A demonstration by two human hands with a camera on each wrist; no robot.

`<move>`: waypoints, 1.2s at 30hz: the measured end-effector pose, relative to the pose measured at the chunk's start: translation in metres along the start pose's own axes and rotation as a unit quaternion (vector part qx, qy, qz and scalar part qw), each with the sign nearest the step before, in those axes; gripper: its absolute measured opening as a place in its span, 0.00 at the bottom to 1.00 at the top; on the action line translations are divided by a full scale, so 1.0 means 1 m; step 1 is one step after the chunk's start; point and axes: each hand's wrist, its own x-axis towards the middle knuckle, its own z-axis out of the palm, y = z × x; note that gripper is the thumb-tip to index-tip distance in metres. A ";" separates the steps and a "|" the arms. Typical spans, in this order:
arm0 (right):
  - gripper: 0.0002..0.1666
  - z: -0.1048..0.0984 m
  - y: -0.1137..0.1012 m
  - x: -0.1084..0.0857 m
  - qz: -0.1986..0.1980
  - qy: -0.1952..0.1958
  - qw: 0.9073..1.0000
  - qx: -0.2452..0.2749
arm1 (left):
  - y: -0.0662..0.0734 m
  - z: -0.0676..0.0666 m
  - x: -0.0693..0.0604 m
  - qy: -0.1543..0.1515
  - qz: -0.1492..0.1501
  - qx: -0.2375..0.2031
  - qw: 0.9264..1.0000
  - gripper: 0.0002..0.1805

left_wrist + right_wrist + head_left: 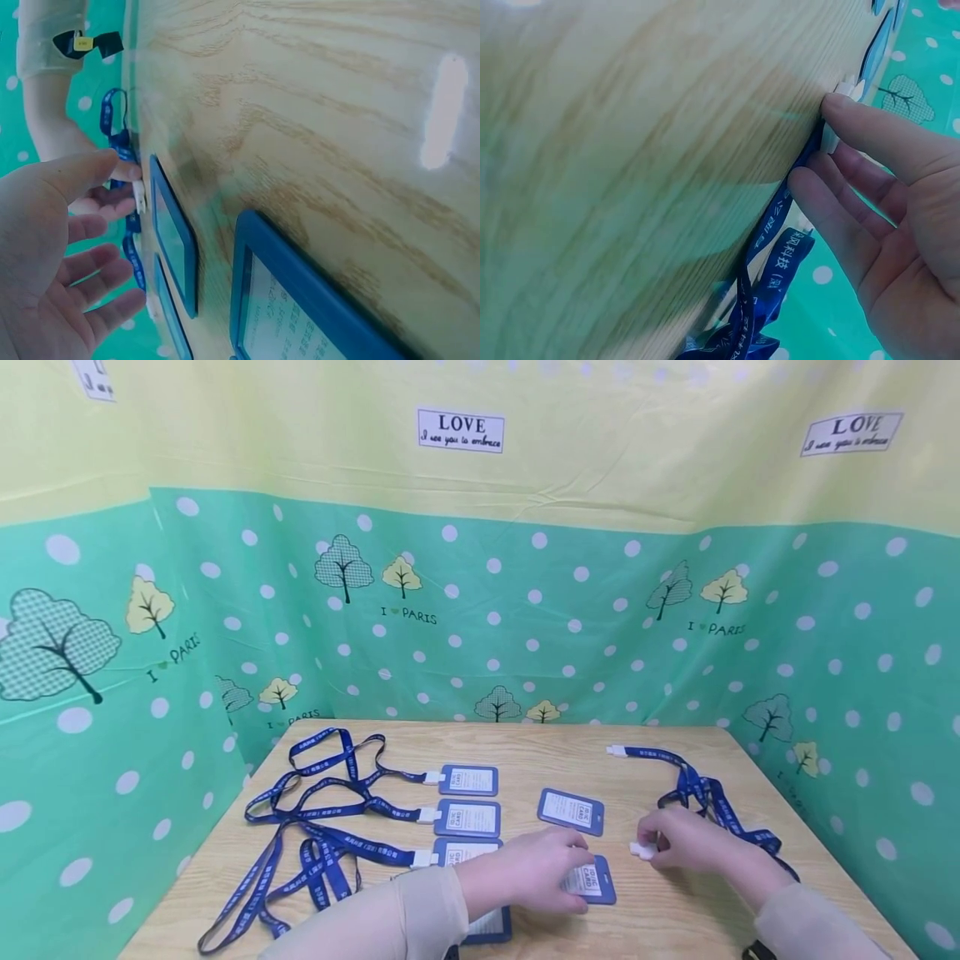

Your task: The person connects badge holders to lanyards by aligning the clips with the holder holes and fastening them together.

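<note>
My left hand [536, 870] is over a blue-framed card holder [600, 881] near the middle front of the table; the left wrist view shows its fingers [97, 274] spread and relaxed, holding nothing. To its right, my right hand [686, 839] pinches the white clip [642, 851] of a blue lanyard between thumb and fingers. In the right wrist view the clip [840, 112] is at the thumb tip and the blue strap [772, 217] trails from it. Another card holder [572, 812] lies just behind. Whether my left fingertips touch the card holder I cannot tell.
On the left of the wooden table [540, 752] lie several card holders [468, 780] in a column, with blue lanyards [330, 810] clipped on. A second white clip [617, 750] and loose straps [720, 802] lie at the right. A patterned curtain [510, 585] surrounds the table.
</note>
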 end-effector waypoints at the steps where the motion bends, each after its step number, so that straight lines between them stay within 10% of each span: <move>1: 0.14 0.000 0.000 -0.001 0.000 -0.001 1.000 -0.001 | 0.000 0.000 0.000 -0.002 0.000 -0.001 1.000 0.33; 36: 0.15 0.009 -0.011 -0.016 -0.032 -0.011 0.999 -0.009 | -0.002 -0.009 -0.014 -0.007 -0.001 -0.005 1.000 0.33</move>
